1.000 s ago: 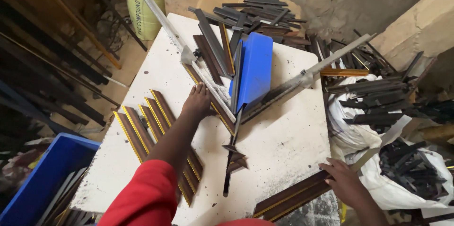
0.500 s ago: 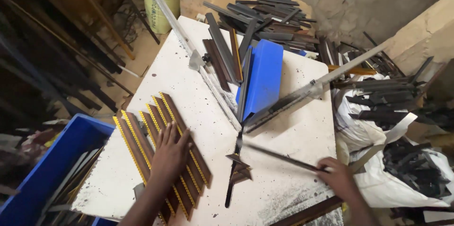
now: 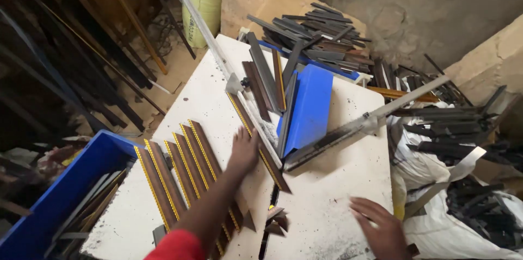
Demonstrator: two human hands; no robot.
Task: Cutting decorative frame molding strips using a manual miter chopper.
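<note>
The long brown strip with the yellow dotted edge is lying in the middle of the white table. Its long side is running from the far left down toward the near right. The left hand is lying flat and open right on it, so this hand is nearer. The right hand is resting open by the near right edge, well apart from the strip and holding nothing. More brown strips are lying near the left edge.
</note>
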